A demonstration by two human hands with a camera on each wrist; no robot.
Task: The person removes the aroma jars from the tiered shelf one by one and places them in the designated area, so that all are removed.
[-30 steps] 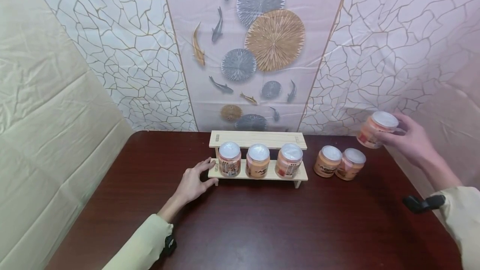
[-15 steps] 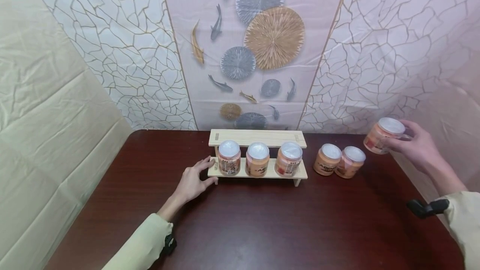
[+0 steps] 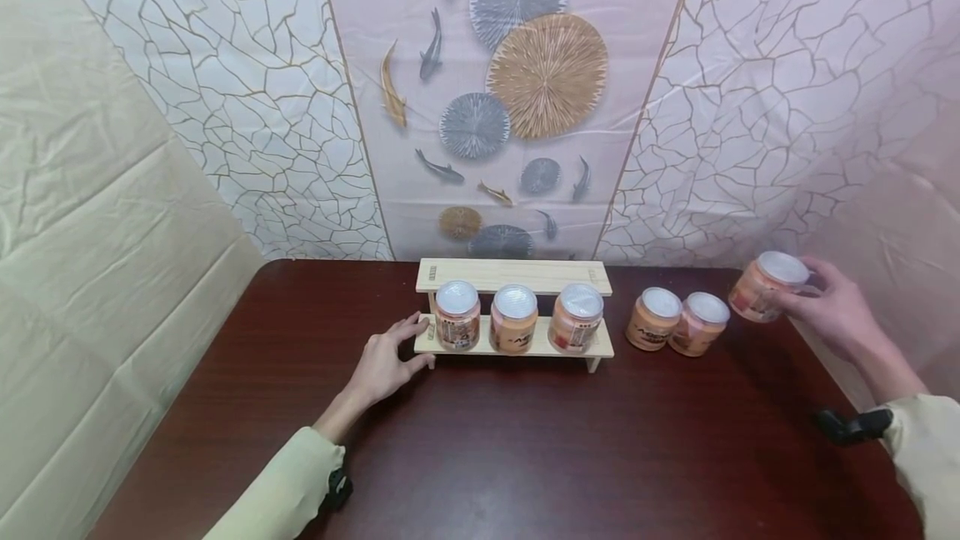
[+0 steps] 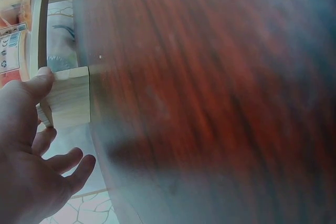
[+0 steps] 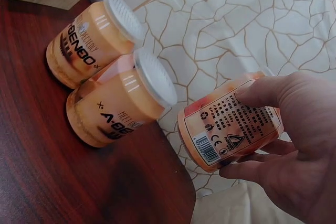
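Observation:
My right hand [image 3: 843,315] holds an orange jar [image 3: 767,288] with a white lid, off the table near its back right corner. In the right wrist view the thumb lies across the label of this jar [image 5: 231,121] and the fingers curl behind it. My left hand [image 3: 382,365] pinches the left end of a two-step wooden rack [image 3: 517,277], thumb at the front edge. On the lower step stand three similar jars, the left one [image 3: 458,317], the middle one [image 3: 513,322] and the right one [image 3: 576,319].
Two more jars stand together on the dark table [image 3: 495,457], right of the rack: one jar [image 3: 654,321] and its neighbour [image 3: 699,326]. A patterned cloth [image 3: 472,207] hangs behind the table. Pale cloth walls [image 3: 97,315] flank both sides.
My right hand and its jar first shifted to the right, then sank lower toward the table. The left hand has stayed at the rack's left end.

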